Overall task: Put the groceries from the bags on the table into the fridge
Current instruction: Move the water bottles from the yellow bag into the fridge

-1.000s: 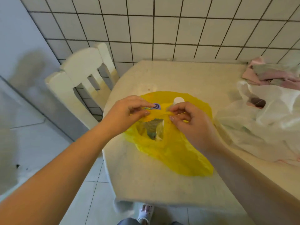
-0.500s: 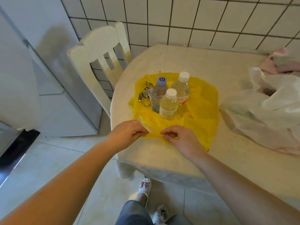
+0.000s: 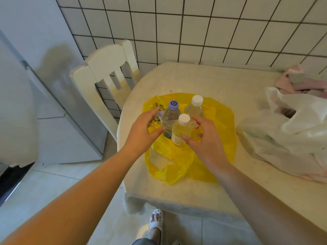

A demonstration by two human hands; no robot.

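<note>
Both hands have let go of the near edge of the yellow bag (image 3: 184,167) and come up to the bottles standing on it. The left hand (image 3: 144,131) is spread wide, fingers apart and only lightly bent, beside the purple-capped bottle (image 3: 170,114); I cannot tell whether the fingertips touch it, and it has hold of nothing. The right hand (image 3: 206,138) is likewise spread around the nearest white-capped bottle (image 3: 181,130), thumb close against its label and fingers reaching past its far side, not closed on it. A second white-capped bottle (image 3: 194,107) stands just behind, all three upright and close together on the flattened bag, which lies near the table's (image 3: 203,80) left edge. Something small and shiny sits in the bag by the left fingers, too hidden to name. To the right, well apart, lies a white plastic bag (image 3: 290,137) with pinkish cloth (image 3: 299,82) behind it. A white chair (image 3: 104,73) stands at the table's left, against the tiled wall, and the pale fridge (image 3: 67,110) stands beyond it, door shut.
</note>
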